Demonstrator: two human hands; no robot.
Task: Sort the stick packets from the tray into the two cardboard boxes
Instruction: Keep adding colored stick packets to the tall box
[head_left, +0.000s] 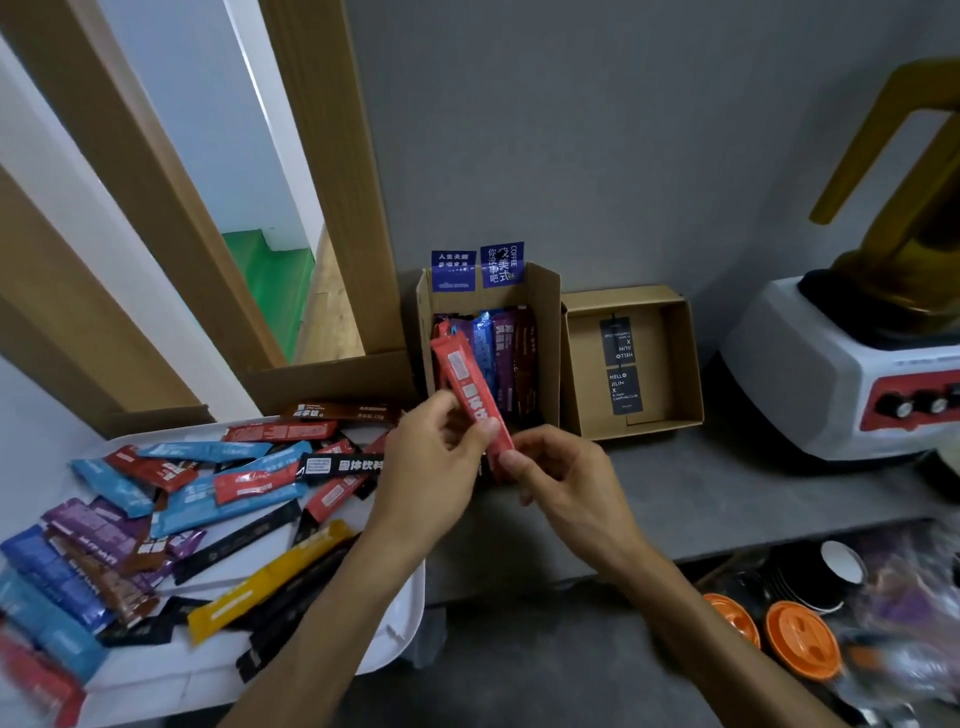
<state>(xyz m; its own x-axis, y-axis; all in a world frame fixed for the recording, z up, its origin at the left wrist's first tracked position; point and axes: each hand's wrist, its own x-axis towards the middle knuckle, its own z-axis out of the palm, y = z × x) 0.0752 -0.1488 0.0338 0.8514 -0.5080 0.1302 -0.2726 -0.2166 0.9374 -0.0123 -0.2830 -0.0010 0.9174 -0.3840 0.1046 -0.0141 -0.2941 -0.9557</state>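
A red stick packet (464, 381) is held between both hands in front of the left cardboard box (543, 312). My left hand (431, 457) pinches its middle, and my right hand (561, 478) grips its lower end. The packet's top leans into that box, which holds several red, blue, purple and brown packets standing upright. The right cardboard box (680, 358) is low and holds two black packets lying flat. A white tray (400, 618) at the lower left carries several loose packets in red, blue, purple, brown, black and yellow.
A white blender base (831, 374) with red panel and amber jug stands at the right. Orange lids (800, 644) and stacked black paper cups (831, 571) sit on a lower shelf at right. Wooden frames and the grey wall close off the back.
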